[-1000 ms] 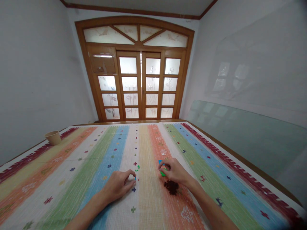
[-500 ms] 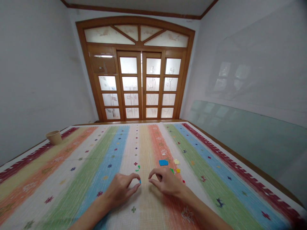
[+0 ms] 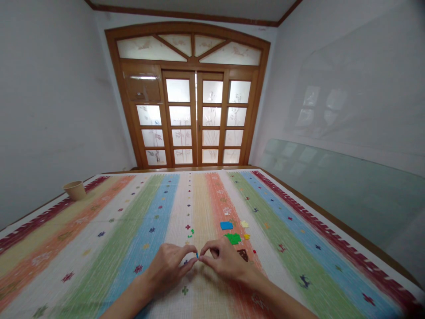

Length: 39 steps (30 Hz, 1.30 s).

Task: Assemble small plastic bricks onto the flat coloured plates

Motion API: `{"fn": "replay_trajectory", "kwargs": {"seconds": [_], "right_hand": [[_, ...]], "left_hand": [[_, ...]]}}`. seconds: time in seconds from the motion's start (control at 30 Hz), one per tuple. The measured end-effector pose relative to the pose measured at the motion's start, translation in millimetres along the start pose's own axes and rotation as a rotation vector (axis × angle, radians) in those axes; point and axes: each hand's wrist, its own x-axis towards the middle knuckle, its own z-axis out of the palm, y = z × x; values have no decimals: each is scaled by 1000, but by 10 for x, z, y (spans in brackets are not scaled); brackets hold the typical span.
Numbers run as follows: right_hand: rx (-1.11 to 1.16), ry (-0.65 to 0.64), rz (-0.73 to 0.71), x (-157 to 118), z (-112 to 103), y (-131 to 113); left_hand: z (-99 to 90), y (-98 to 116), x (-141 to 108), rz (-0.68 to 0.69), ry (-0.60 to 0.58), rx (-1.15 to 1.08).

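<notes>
Six loose pieces counted on the striped woven cloth [image 3: 109, 266]. One blue sliver [image 3: 197, 255] is pinched between thumb and forefinger of the left hand [image 3: 168, 266], near the middle of the cloth. The right hand [image 3: 226, 261] curves in with thumb and forefinger apart, its fingertips just beside the sliver; contact unclear. Good practice at this size: hold at the very fingertips, keep wrists low, press lightly so the sliver does not spring away. The other five lie in a loose group beyond the right hand: one blue rectangle [image 3: 226, 225], one green patch [image 3: 233, 238] (possibly overlapping bits), one pale yellow piece [image 3: 245, 224], one orange-yellow piece [image 3: 246, 236], one dark brown piece [image 3: 243, 254]. Small green marks [image 3: 191, 232]: too small to tell loose from woven. One paper cup [image 3: 75, 190] stands near the far left edge.
</notes>
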Motion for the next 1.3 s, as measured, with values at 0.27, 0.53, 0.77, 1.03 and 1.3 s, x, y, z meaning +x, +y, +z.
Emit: {"fn": "replay_trajectory", "kwargs": {"seconds": [0.27,0.53,0.77,1.03,1.3], "right_hand": [[78,10,29,14,38,18],[149,21,41,22,76,51],[282,3,65,60,123,170],[371,-48,96,84,154,259],[477,-68,113,80,135,193]], "left_hand": [[18,-9,-44,-6,-27,13],[13,24,-12,43,-9,10],[11,47,-18,8,4,-10],[3,82,-8,-26,40,-49],[-5,92,-2,-14,108,-56]]}}
